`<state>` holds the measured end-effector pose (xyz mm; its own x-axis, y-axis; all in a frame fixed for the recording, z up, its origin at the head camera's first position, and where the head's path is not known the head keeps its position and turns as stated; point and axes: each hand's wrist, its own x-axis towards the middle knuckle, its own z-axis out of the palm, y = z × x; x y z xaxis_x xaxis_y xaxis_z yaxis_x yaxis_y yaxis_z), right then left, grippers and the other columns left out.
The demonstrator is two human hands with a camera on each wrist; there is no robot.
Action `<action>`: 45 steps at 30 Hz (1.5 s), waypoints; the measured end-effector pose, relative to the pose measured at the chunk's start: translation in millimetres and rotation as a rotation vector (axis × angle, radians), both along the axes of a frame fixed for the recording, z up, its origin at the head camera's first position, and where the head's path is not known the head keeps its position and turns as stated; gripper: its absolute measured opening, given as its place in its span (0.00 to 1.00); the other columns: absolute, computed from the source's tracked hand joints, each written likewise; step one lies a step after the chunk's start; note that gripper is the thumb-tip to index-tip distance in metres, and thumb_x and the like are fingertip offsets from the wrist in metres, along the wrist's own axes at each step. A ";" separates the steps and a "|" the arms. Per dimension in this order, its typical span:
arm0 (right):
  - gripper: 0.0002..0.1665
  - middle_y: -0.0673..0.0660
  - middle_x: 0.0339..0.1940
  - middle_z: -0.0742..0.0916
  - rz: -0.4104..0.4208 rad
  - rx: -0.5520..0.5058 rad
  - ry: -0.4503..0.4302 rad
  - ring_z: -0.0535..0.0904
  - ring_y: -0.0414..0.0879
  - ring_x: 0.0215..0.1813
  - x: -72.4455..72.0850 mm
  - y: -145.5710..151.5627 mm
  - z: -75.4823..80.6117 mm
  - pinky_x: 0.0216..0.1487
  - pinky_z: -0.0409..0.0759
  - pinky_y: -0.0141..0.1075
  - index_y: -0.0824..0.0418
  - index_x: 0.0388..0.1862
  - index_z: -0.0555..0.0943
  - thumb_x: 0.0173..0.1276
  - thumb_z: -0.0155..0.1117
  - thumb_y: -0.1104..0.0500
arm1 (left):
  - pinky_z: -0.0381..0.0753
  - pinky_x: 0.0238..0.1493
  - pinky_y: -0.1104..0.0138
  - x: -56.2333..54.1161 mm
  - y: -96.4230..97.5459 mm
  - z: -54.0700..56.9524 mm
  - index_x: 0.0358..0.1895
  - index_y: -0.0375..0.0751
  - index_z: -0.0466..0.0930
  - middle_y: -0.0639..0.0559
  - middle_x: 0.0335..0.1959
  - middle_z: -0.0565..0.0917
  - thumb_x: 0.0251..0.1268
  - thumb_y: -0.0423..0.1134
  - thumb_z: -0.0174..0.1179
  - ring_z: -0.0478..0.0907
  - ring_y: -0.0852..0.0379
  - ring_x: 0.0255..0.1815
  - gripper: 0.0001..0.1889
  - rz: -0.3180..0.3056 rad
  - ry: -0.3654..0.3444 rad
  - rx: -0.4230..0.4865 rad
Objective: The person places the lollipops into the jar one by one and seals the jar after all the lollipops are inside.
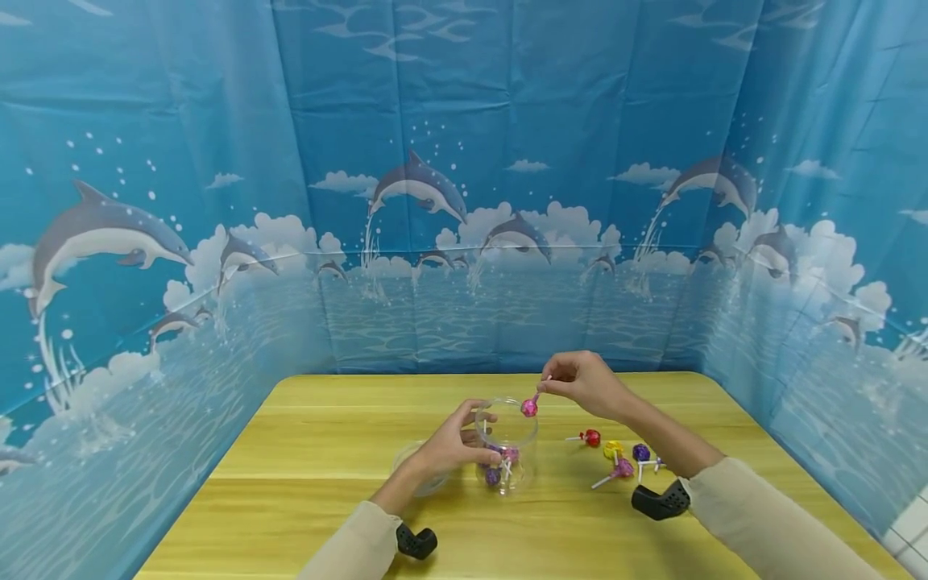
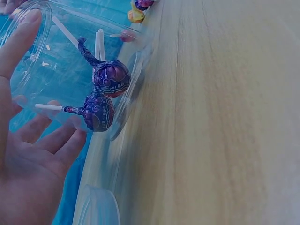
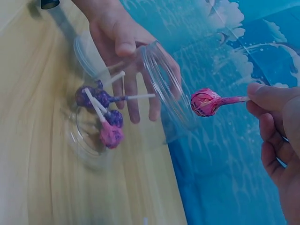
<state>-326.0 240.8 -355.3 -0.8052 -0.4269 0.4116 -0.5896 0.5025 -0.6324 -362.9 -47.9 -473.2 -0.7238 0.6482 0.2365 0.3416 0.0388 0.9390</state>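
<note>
My left hand (image 1: 453, 447) grips a clear plastic jar (image 1: 527, 451) from its left side, thumb in front and fingers around the back. The jar stands upright on the table with its mouth uncovered. Inside lie several wrapped lollipops, among them purple ones (image 2: 99, 112) and a pink one (image 3: 111, 136), their white sticks pointing various ways. My right hand (image 1: 586, 387) pinches a pink lollipop (image 1: 530, 408) by its white stick, candy end down. That candy overlaps the jar's rim in the head view; the right wrist view shows it just outside the mouth.
Right of the jar lie loose lollipops: a red one (image 1: 593, 438), a yellow one (image 1: 613, 449), a purple one (image 1: 641, 453) and a pink one (image 1: 624, 468). A clear round lid (image 1: 435, 486) sits beside my left wrist. Behind the wooden table (image 1: 304, 515) hangs a blue dolphin curtain (image 1: 464, 322).
</note>
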 end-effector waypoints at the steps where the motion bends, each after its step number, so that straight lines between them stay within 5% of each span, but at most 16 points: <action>1: 0.03 0.49 0.33 0.89 0.014 0.002 -0.004 0.87 0.44 0.36 -1.2 -4.0 -0.6 0.41 0.86 0.43 0.59 0.37 0.86 0.74 0.69 0.63 | 0.75 0.66 0.54 0.1 -0.3 0.2 0.78 0.44 0.59 0.47 0.68 0.74 0.66 0.37 0.73 0.70 0.33 0.71 0.42 0.000 -0.001 0.000; 19: 0.05 0.51 0.31 0.89 0.176 0.172 -0.061 0.86 0.40 0.33 -13.8 -37.7 -23.9 0.35 0.84 0.38 0.54 0.33 0.87 0.71 0.73 0.59 | 0.75 0.66 0.55 -3.0 -2.5 -0.4 0.80 0.41 0.55 0.47 0.68 0.72 0.65 0.45 0.75 0.68 0.33 0.72 0.47 -0.031 -0.015 0.015; 27: 0.05 0.47 0.29 0.89 0.221 0.255 -0.052 0.86 0.41 0.32 -16.6 -40.2 -22.2 0.35 0.84 0.36 0.55 0.32 0.89 0.69 0.75 0.61 | 0.73 0.68 0.54 -4.9 -0.5 0.4 0.81 0.55 0.58 0.40 0.77 0.65 0.67 0.39 0.73 0.59 0.32 0.77 0.44 -0.075 -0.018 0.029; 34: 0.04 0.46 0.29 0.89 0.245 0.299 -0.071 0.86 0.40 0.33 -18.7 -40.2 -20.2 0.36 0.85 0.35 0.57 0.33 0.90 0.69 0.74 0.62 | 0.72 0.69 0.52 -5.2 1.0 0.8 0.81 0.55 0.60 0.37 0.76 0.66 0.68 0.35 0.71 0.62 0.33 0.76 0.41 -0.075 -0.028 0.026; 41: 0.04 0.44 0.29 0.89 0.265 0.326 -0.076 0.85 0.37 0.32 -19.3 -41.4 -19.7 0.36 0.84 0.34 0.55 0.34 0.91 0.69 0.74 0.63 | 0.73 0.68 0.54 -2.5 0.5 -0.7 0.80 0.54 0.60 0.45 0.73 0.71 0.67 0.40 0.73 0.68 0.46 0.74 0.42 -0.049 -0.009 0.003; 45: 0.05 0.44 0.30 0.89 0.271 0.331 -0.075 0.85 0.36 0.32 -19.5 -42.3 -18.4 0.36 0.84 0.34 0.54 0.34 0.91 0.69 0.74 0.64 | 0.74 0.68 0.54 -1.9 0.2 0.0 0.81 0.52 0.59 0.40 0.74 0.69 0.68 0.41 0.72 0.66 0.41 0.75 0.42 -0.051 -0.004 -0.002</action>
